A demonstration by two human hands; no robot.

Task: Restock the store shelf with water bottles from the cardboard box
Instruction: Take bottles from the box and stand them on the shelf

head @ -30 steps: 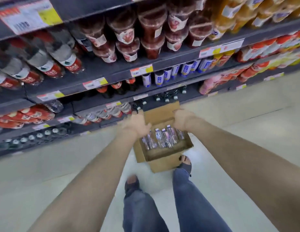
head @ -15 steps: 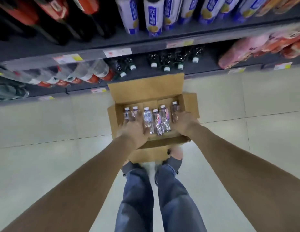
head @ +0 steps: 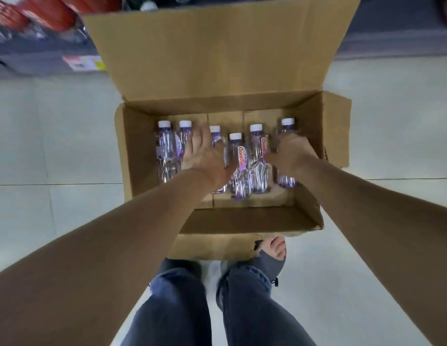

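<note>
Pale floor tiles [head: 55, 136] lie under the open cardboard box [head: 309, 201]. Your left hand [head: 205, 156] lies flat and wide on the water bottles [head: 257, 158] inside. Your right hand [head: 291, 152] curls its grip around the far right bottle [head: 287, 179]. All bottles lie flat, caps pointing to the shelf [head: 42, 61].

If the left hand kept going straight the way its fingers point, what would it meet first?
Probably the bottles right under its fingers: the left hand already lies over the second and third bottles from the left in the cardboard box. Whether it touches them is unclear.
</note>
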